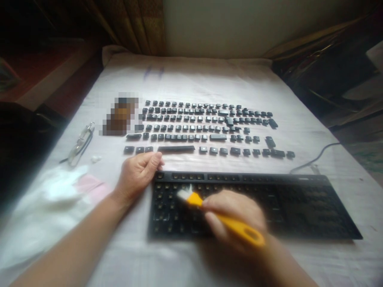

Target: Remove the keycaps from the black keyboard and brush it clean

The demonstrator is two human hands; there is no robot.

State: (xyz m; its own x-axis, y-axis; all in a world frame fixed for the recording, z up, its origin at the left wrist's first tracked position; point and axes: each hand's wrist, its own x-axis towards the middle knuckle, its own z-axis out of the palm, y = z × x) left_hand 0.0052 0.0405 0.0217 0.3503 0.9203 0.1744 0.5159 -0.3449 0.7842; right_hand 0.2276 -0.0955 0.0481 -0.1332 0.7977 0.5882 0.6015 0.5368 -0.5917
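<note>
A black keyboard (311, 211) stripped of its keycaps lies flat in front of me. My left hand (139, 173) is closed on its upper left corner, thumb on top, with the other fingers mostly hidden. In my right hand (236, 211) is a yellow-handled brush (194, 198). Its pale bristles are over the left part of the keyboard, among the exposed key posts; motion blur hides whether they touch. Loose black keycaps (188, 128) lie in several rows beyond the keyboard, with the long space bar (176, 149) in the nearest row.
Left of the rows lies a pixelated brown object (121, 117). A pair of glasses (80, 143) and a crumpled white cloth (50, 207) with a pink piece (92, 187) rest on the left. A cable (314, 157) trails off right over the pale tablecloth (209, 83).
</note>
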